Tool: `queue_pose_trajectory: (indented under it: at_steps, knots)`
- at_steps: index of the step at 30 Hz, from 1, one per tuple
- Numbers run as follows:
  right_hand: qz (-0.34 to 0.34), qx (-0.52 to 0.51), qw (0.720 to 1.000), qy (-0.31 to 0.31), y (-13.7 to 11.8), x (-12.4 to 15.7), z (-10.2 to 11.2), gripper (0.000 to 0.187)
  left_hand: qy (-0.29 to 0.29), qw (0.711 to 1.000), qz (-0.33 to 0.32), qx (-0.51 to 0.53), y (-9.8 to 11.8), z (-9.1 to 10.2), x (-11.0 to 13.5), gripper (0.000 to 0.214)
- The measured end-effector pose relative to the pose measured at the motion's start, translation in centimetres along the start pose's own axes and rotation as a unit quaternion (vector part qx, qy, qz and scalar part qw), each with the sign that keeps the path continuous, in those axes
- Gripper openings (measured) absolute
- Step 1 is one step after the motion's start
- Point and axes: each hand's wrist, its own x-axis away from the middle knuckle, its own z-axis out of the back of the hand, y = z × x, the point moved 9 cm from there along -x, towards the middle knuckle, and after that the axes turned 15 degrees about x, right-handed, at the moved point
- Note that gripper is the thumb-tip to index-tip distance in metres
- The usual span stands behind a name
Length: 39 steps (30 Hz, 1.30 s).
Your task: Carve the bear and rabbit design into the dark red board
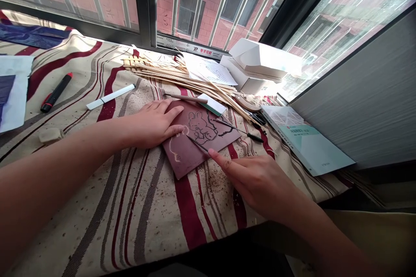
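Pressing flat on a maroon carving block [185,160], the left grip [152,123] is fully open, palm down, with the fingers spread across the block's upper left part. The right grip [256,181] is nearly closed around a slim carving tool [197,144], forefinger stretched along it, the tool's tip resting on the block just beside a carved rabbit figure [201,127]. The block lies between the two hands on a striped cloth [143,207] strewn with shavings. Just above it sit a wooden-handled gouge [186,98] and a small white-and-green block [212,104], while a black-handled gouge [240,130] lies across its right corner. Further back spread a bundle of bamboo sticks [182,78] and a paper sketch [208,71], with white cardboard boxes [256,65] by the window. A pale green book [305,138] lies to the right, scissors [256,117] near its corner, and a red-and-black marker [56,92] lies far left.
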Motion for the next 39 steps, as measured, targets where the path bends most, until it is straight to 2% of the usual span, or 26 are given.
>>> queue_pose_trajectory:
  at_steps: [4,20,29,35,39]
  knots:
    - [0.007,0.004,1.000,0.005,0.0,0.0,0.2,0.054,-0.003,1.000,0.009,-0.010,-0.1,0.0,0.0,0.084]
    - [0.014,-0.008,0.999,-0.046,0.4,-0.2,0.1,0.061,0.000,1.000,-0.010,-0.015,0.0,0.0,0.0,0.086]
    - [0.016,-0.028,0.999,-0.038,0.9,-0.4,0.7,0.057,-0.017,1.000,0.006,-0.022,0.1,-0.1,0.1,0.087]
    - [0.010,-0.038,0.997,-0.068,1.1,-0.1,0.1,0.059,-0.010,1.000,0.002,-0.017,0.0,0.0,0.0,0.088]
    - [0.003,-0.040,0.998,-0.052,1.3,-0.2,0.4,0.058,-0.015,1.000,0.010,-0.018,0.5,0.1,0.2,0.086]
